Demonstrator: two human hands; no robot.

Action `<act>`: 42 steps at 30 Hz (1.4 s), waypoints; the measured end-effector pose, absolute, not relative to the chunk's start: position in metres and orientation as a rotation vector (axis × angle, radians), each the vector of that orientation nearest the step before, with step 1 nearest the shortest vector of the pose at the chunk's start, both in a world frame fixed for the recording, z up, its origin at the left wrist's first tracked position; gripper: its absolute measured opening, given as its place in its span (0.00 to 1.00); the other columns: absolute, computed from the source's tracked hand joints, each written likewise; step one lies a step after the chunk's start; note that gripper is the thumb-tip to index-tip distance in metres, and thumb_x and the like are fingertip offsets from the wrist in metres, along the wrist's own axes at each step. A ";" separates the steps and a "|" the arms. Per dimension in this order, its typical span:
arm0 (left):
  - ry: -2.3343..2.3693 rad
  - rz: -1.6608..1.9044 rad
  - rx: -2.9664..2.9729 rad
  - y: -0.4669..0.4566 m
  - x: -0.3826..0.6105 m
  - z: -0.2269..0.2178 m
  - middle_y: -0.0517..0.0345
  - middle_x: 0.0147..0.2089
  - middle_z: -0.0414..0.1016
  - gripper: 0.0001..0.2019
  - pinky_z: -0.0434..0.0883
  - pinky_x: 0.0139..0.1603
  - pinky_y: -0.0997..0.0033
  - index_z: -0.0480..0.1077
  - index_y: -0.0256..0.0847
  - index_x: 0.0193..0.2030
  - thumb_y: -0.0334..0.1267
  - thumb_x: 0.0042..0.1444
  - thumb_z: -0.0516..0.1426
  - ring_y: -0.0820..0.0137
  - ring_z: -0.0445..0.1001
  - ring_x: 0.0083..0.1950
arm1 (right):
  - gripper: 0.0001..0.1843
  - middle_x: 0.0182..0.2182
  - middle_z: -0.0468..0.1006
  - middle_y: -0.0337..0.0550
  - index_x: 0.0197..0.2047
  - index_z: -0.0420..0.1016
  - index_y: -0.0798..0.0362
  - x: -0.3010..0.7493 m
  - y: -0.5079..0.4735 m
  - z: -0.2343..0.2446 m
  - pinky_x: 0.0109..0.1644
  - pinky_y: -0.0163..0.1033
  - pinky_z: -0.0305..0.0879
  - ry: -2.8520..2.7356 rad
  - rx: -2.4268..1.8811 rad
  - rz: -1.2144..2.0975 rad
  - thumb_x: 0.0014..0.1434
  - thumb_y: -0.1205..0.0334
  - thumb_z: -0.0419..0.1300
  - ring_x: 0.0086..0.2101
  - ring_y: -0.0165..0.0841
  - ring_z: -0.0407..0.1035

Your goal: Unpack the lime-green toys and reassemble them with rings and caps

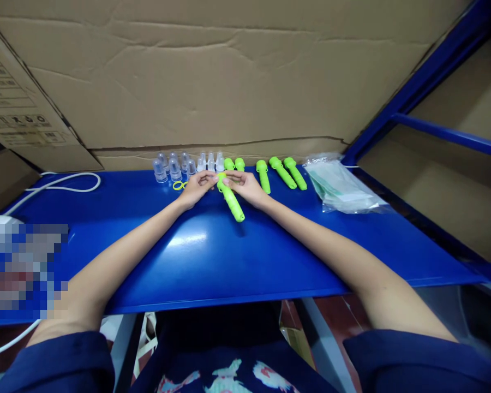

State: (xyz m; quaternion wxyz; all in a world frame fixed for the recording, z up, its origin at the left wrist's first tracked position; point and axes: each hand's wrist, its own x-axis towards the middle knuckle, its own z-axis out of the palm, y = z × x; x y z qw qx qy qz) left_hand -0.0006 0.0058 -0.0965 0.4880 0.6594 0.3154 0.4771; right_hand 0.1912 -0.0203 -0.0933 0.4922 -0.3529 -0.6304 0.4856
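Observation:
Between my two hands is a lime-green toy flashlight (233,204), its head up by my fingers and its handle slanting down toward me, clear of the blue tabletop. The fingers of my left hand (197,189) pinch the head from the left. My right hand (249,189) grips the same head from the right. Just beyond my left hand stand several clear plastic caps (174,170) and several whitish cone-shaped pieces (211,162). A yellow-green ring (178,186) lies beside my left hand. More green flashlights (282,172) lie behind and right of my right hand, two partly hidden by it.
A clear plastic bag (343,185) with whitish sheets inside lies at the right. A white cable (82,183) loops across the left side of the blue table (213,262). Cardboard (237,87) walls the back; a blue metal frame (445,134) borders the right.

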 end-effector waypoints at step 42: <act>0.826 1.201 1.615 0.008 0.001 -0.101 0.57 0.31 0.77 0.21 0.67 0.30 0.74 0.73 0.36 0.34 0.50 0.41 0.70 0.74 0.71 0.29 | 0.35 0.33 0.82 0.46 0.42 0.71 0.52 0.185 -0.020 -0.108 0.32 0.44 0.78 -1.451 -0.940 1.134 0.41 0.34 0.72 0.28 0.37 0.77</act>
